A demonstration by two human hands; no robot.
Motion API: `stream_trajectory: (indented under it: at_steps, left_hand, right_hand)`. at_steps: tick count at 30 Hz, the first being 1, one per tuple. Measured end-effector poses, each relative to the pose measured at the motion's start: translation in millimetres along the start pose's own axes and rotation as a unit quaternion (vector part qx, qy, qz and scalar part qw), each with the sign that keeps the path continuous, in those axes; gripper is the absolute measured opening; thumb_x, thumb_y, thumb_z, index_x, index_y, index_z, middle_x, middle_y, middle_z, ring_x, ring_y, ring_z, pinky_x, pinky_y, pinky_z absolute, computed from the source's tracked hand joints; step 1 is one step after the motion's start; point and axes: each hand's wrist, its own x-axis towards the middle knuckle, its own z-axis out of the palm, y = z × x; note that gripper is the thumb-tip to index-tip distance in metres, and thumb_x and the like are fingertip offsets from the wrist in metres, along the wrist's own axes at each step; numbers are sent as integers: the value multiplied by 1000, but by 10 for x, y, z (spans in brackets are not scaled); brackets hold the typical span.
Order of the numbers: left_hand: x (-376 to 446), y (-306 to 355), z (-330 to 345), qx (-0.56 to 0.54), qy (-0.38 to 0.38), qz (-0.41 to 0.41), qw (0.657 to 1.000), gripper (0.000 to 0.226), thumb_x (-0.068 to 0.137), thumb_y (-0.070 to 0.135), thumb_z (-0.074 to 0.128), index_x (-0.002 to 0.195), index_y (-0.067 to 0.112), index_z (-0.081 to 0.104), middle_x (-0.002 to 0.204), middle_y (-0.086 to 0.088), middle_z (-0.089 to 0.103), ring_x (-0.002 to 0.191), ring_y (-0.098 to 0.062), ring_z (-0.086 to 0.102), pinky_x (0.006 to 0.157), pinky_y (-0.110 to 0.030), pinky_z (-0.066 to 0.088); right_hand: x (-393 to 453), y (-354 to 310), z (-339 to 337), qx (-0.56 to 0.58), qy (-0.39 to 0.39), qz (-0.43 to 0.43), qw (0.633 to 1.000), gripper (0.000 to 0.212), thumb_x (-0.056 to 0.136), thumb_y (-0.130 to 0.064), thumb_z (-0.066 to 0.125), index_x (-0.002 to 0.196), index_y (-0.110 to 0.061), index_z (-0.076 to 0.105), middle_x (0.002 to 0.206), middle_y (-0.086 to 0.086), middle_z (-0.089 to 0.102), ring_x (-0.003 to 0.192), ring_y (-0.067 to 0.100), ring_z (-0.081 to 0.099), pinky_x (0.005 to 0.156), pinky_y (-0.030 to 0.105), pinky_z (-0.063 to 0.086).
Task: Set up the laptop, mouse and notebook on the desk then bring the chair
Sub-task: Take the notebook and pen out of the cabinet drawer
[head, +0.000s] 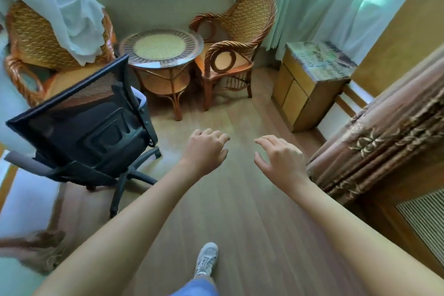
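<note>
Chair (89,125) at frame left not yet grabbed; left hand (204,151) and right hand (280,160) mid-frame, grip loose, holding nothing. Desk items out of view; fetching chair remains.

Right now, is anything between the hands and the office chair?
Nothing visible. Both the left hand and right hand are empty over bare floor; the office chair stands to their left, its back toward them.
</note>
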Motion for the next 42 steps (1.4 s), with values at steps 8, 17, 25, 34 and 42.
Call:
stream_trajectory:
  at_steps: [8,17,25,34,42]
  left_hand:
    - [1465,-277,294,-11,-26,104,994,31,92,34,49,117,20,61,110,0,67,100,-25,59,79,-34,39]
    - [3129,-301,775,-4,-31,165,986,22,79,30,65,99,20,68,86,2,70,78,-24,64,64,-32,43]
    - [4687,-575,842,-9,-5,148,989,26,79,30,58,101,21,70,85,2,70,73,-23,64,57,-32,44]
    - [6200,-1021,749,-46,42,151,987,34,86,38,52,111,20,67,97,2,71,84,-22,65,63,-35,50]
    - [7422,-1542,760,-70,15,218,973,36,87,42,50,114,25,66,102,5,70,91,-19,65,69,-34,49]
  right_hand:
    - [821,602,390,-29,-14,107,994,29,73,-32,54,92,-19,71,91,-3,70,71,21,66,57,27,51]
    - [1802,1591,921,-65,-53,176,981,26,69,-25,71,94,-18,71,95,-2,70,74,21,67,60,28,52]
    - [3115,2457,1271,-62,-66,175,981,28,72,-26,67,99,-20,71,98,-2,69,78,19,67,64,28,52]
    - [4577,2950,1430,-43,-5,193,980,31,79,-26,62,109,-19,68,108,-3,69,91,17,67,72,32,56]
    - [5582,3086,1598,-41,38,306,950,32,81,-25,64,114,-22,66,118,-7,65,104,15,63,83,30,51]
